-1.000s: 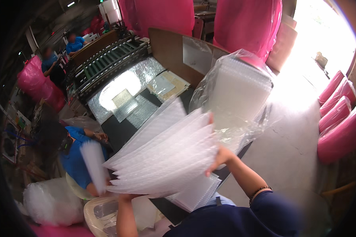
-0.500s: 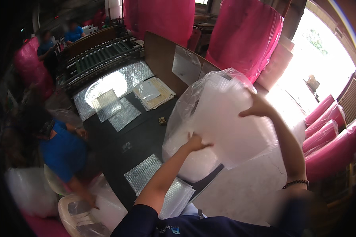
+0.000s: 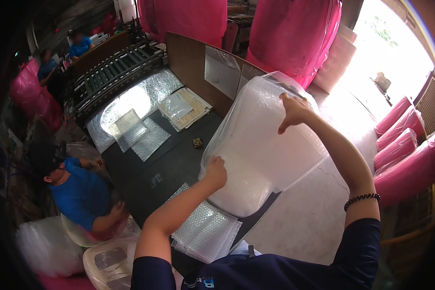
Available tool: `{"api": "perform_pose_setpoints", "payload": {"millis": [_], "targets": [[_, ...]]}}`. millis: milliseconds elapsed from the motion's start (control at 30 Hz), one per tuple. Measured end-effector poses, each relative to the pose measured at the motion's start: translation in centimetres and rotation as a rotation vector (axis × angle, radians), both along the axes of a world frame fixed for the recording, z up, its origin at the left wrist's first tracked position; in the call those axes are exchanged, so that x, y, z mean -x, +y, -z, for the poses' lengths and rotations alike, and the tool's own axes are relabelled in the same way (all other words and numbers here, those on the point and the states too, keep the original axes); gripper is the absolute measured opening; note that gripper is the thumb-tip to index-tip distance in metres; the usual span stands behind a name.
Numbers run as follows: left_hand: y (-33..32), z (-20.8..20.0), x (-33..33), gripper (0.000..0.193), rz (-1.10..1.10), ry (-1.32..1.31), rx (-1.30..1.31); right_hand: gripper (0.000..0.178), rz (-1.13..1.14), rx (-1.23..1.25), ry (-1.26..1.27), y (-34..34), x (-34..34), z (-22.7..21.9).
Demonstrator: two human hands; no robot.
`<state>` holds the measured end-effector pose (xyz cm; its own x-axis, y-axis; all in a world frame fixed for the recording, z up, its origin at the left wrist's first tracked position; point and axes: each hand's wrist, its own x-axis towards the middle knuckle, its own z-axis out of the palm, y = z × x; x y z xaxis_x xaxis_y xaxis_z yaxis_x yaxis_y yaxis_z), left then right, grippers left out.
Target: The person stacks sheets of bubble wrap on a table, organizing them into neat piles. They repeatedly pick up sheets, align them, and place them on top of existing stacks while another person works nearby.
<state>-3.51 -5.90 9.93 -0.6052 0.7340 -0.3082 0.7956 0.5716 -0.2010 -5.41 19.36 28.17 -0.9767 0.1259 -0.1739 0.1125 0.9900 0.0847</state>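
Since half a second earlier, little has been shifted: the large clear plastic bag stuffed with bubble wrap (image 3: 263, 145) is still gripped at the black worktable's (image 3: 169, 169) right edge. It is clamped by the left hand (image 3: 216, 171) at its lower side and the right hand (image 3: 295, 110) near its top. Loose bubble-wrap sheets (image 3: 205, 232) lie below it.
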Motion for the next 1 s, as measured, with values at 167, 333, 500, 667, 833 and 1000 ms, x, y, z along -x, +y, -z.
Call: {"api": "perform_pose_setpoints", "payload": {"millis": [167,333,500,667,833,1000], "targets": [[-1.9,-4.6,-3.4,0.029,0.300,0.047,-0.379,0.082,-0.133,-0.272,0.002,-4.7,3.1,-0.1],[4.8,-3.2,-6.1,0.056,-0.057,-0.744,-0.269,0.051,-0.203,-0.163,0.108,-10.8,5.2,-0.8],[6.8,-2.2,-7.1,0.035,0.493,-1.106,-0.638,0.057,-0.105,-0.076,0.087,-10.9,5.4,-1.3],[5.9,-6.5,-8.3,0.034,0.319,-1.532,-0.845,0.071,-0.272,-0.133,0.148,-9.2,4.8,-0.5],[1.8,-9.7,-7.5,0.056,0.147,-1.074,-1.018,0.130,-0.396,-0.237,0.225,-6.7,-4.6,2.6],[0.9,0.2,-5.5,0.106,-0.503,-0.937,-0.930,0.107,0.140,0.097,0.969,0.0,-12.2,4.4]]}}
